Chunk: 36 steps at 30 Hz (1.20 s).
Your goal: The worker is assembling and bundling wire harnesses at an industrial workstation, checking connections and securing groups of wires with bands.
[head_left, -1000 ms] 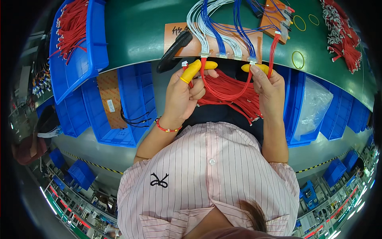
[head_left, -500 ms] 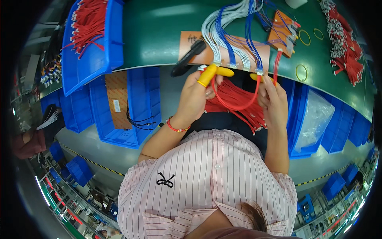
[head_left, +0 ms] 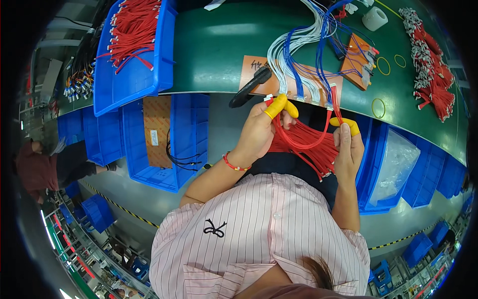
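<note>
My left hand (head_left: 259,130), with yellow finger cots on thumb and finger, is closed on one end of a red cable (head_left: 303,146). That cable hangs in a loop and rises to a white connector (head_left: 329,106) on the blue wires (head_left: 318,65) at the table's edge. My right hand (head_left: 348,149), with a yellow cot too, pinches a second red cable (head_left: 336,107), whose white plug points upward beside the blue wires. White wires (head_left: 284,65) end just above my left fingertips. A bundle of red cables (head_left: 303,142) lies below my hands, over my lap.
An orange block (head_left: 357,62) with wired contacts sits on the green table (head_left: 214,45), near a black tool (head_left: 250,87) and yellow rubber bands (head_left: 378,107). A blue bin of red cables (head_left: 166,65) stands left, a red cable pile (head_left: 432,70) right. Blue bins (head_left: 186,144) hang beneath.
My right hand has left the connector at the table's edge and now pinches the second red cable. That cable's plug has come away from the orange block. The whole view has shifted slightly.
</note>
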Available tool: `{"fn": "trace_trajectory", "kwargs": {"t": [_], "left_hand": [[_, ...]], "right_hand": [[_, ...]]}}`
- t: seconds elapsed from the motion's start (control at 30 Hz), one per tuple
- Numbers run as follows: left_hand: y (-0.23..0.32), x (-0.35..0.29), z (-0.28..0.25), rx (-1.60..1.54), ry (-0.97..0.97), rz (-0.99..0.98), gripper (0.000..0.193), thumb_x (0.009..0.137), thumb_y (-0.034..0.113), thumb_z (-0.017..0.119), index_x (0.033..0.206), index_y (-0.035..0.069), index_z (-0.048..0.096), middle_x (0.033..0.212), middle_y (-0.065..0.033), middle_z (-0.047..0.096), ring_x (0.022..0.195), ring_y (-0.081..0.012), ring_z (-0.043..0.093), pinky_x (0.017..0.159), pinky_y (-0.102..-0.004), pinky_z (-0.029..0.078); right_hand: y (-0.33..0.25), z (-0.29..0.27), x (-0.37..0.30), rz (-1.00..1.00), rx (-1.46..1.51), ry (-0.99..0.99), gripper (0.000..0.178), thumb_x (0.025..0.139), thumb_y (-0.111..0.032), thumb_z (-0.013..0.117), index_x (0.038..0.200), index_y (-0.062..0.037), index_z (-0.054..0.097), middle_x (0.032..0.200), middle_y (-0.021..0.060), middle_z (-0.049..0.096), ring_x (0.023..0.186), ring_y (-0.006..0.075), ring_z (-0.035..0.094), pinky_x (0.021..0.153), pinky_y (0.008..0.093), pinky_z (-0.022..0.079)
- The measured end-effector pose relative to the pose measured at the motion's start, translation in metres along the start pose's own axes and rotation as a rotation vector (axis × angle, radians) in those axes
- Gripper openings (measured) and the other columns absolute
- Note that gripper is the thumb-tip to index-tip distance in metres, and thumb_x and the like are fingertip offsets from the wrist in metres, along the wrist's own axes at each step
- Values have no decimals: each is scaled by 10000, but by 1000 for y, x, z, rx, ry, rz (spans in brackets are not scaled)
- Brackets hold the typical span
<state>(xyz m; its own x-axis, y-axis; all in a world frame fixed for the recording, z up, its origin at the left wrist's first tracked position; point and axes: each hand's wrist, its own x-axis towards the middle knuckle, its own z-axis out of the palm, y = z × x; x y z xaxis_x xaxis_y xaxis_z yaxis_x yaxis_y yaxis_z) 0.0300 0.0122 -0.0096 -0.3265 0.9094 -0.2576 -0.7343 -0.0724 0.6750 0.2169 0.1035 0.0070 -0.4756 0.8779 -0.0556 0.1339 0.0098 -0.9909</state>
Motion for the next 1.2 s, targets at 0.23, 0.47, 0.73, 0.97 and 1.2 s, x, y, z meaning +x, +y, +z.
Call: {"fn": "trace_trajectory", "kwargs": {"t": [0.23,0.47,0.73,0.97,1.2], "left_hand": [[-1,-38,4,-270,-154,-509,394,1054,306,396,834,16,547,552,66,299,457,-44,226,425,-228,183],[10,-35,18,-35,-16,-202,301,1022,194,487,1192,-39,573,632,69,372,485,-11,231,442,-202,175],[3,-16,1,81,113,-3,287,1021,208,486,1008,-42,626,646,39,434,474,-8,241,431,-204,180],[3,-8,-6,198,160,24,232,1002,160,524,987,-40,640,652,38,449,505,-3,267,442,-188,181],[-3,-4,-4,385,216,194,203,988,132,549,1013,-45,645,679,6,518,519,4,301,442,-182,198]], "right_hand": [[-12,-7,-5,94,94,-118,266,1032,-183,479,974,27,632,671,-57,409,599,23,322,525,208,270],[-20,4,-11,27,-77,-313,235,1002,-156,520,955,33,653,744,25,615,666,78,534,605,250,415],[-7,-22,-1,332,-15,-396,153,942,-80,605,1062,-5,663,723,-15,574,572,35,498,516,192,371],[7,-31,3,289,610,-186,169,942,-52,562,1043,52,649,752,63,607,575,143,572,576,266,497],[6,6,8,286,402,-166,280,1003,-171,524,1079,63,656,840,96,657,631,125,588,627,261,502]]}}
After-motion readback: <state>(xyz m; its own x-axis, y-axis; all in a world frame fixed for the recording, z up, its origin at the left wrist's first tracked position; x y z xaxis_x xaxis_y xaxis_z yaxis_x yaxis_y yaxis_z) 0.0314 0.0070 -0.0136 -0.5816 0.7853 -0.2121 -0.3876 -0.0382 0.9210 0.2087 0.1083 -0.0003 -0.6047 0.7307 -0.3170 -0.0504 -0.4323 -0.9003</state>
